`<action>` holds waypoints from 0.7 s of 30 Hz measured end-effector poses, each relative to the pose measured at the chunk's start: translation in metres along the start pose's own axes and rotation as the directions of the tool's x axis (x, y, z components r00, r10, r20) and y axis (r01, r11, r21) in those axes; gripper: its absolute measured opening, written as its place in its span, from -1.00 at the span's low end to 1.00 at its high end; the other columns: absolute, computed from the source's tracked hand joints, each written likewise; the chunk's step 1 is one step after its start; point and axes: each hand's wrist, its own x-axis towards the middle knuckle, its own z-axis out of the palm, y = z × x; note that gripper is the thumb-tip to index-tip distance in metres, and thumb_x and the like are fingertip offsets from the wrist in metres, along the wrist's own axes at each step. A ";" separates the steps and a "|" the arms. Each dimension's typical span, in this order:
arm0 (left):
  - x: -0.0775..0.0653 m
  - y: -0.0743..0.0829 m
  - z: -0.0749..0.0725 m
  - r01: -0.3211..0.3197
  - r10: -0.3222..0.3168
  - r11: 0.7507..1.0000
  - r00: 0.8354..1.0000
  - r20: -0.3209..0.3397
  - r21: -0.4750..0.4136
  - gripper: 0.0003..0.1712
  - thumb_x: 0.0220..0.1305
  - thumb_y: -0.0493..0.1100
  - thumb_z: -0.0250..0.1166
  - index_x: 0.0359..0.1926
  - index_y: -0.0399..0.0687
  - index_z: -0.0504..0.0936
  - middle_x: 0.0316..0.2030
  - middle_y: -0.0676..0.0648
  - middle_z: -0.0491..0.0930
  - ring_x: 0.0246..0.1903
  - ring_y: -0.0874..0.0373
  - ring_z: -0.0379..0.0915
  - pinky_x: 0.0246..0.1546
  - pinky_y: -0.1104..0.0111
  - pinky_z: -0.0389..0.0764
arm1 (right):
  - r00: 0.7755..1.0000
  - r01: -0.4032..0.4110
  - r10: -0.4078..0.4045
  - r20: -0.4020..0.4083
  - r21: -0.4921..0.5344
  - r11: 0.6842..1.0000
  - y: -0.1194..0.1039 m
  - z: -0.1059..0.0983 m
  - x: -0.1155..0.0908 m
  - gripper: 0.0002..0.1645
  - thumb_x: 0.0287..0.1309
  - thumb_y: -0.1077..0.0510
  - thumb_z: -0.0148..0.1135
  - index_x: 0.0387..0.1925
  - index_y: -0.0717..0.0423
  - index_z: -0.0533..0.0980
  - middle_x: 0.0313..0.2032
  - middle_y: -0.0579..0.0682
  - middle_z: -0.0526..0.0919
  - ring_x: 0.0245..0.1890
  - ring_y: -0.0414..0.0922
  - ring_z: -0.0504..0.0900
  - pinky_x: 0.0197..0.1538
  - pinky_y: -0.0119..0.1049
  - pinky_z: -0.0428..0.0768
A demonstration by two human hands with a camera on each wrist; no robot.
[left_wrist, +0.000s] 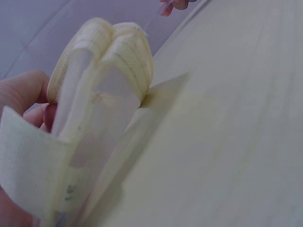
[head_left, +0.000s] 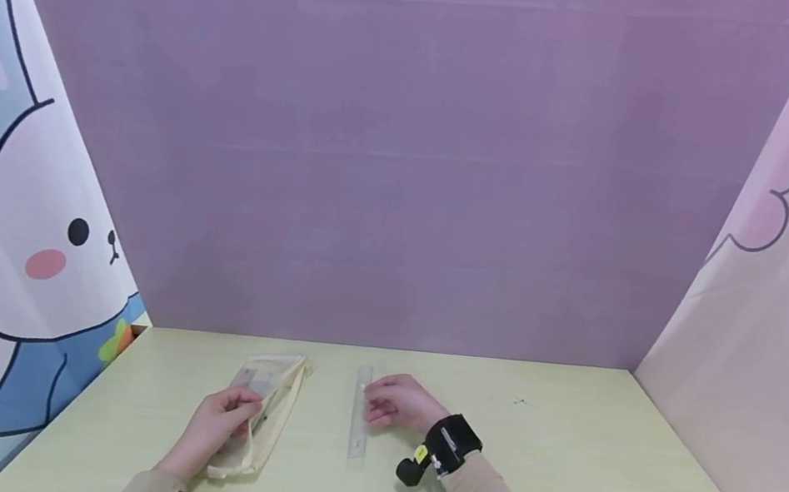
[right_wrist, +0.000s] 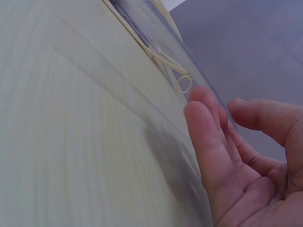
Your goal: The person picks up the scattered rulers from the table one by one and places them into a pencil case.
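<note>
A clear pouch (head_left: 273, 431) with cream zipper trim lies on the left part of the table, with greyish and dark contents showing through. My left hand (head_left: 222, 415) pinches its zipped edge between thumb and fingers. In the left wrist view the mesh-like zipper band (left_wrist: 130, 56) bulges up and the pouch side stands raised. To the right of the pouch, a transparent ruler (head_left: 358, 430) is pinched by my right hand (head_left: 406, 403) near its upper half. The ruler's marked edge (right_wrist: 177, 35) passes between thumb and fingers in the right wrist view.
The pale wood-grain table (head_left: 560, 471) runs back to a purple cloth wall (head_left: 415, 156). Printed curtains flank it, a cartoon curtain (head_left: 39, 188) on the left and a pink curtain (head_left: 788, 352) on the right. A small cord loop (right_wrist: 184, 84) hangs from the pouch.
</note>
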 end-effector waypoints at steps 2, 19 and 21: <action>0.000 0.000 0.000 -0.001 0.001 1.000 1.000 -0.002 0.002 -0.78 0.25 -0.23 0.30 -0.18 -0.33 0.63 -0.55 -0.04 0.49 -0.57 0.20 0.37 -0.52 0.42 0.50 | 1.000 0.003 -0.003 0.002 -0.008 1.000 0.001 0.001 0.002 -0.72 0.26 0.28 0.16 -0.08 0.44 0.50 -0.41 0.09 0.60 -0.47 -0.08 0.66 -0.26 -0.18 0.67; 0.001 -0.005 0.001 -0.009 0.009 1.000 1.000 -0.004 0.003 -0.79 0.24 -0.23 0.30 -0.19 -0.33 0.64 -0.55 -0.04 0.49 -0.57 0.19 0.37 -0.53 0.41 0.50 | 1.000 0.000 0.000 0.026 -0.018 1.000 0.002 0.023 0.017 -0.71 0.21 0.27 0.22 -0.10 0.42 0.52 -0.40 0.14 0.63 -0.49 -0.08 0.66 -0.30 -0.19 0.67; 0.002 -0.004 0.001 -0.013 0.013 1.000 1.000 -0.003 -0.001 -0.78 0.24 -0.23 0.30 -0.19 -0.33 0.64 -0.56 -0.05 0.48 -0.58 0.19 0.37 -0.54 0.41 0.49 | 1.000 0.003 -0.003 0.022 -0.020 1.000 0.001 0.026 0.019 -0.72 0.20 0.27 0.23 -0.11 0.42 0.53 -0.40 0.14 0.63 -0.50 -0.08 0.66 -0.32 -0.20 0.67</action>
